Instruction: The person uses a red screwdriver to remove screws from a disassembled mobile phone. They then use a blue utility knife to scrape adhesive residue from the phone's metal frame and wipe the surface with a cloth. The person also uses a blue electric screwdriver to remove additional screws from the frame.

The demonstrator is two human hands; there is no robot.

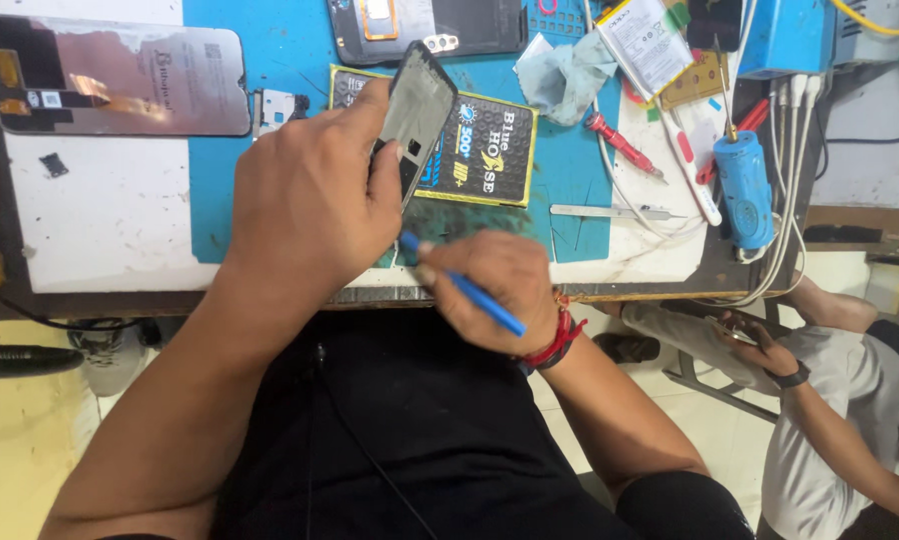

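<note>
— While the left hand [310, 200] wraps around it, where does the phone frame [417, 112] sit?
— Tilted up above the blue mat [290, 45] on the bench [100, 220], its lower edge clamped in that hand's curled fingers [375, 180], the top sticking out past them.
— And the right hand [495, 285]?
— Just below the frame, fingers pinching a blue pry tool [465, 288], its tip near the frame's bottom corner. A black-and-yellow battery pack [490, 150] lies behind.
</note>
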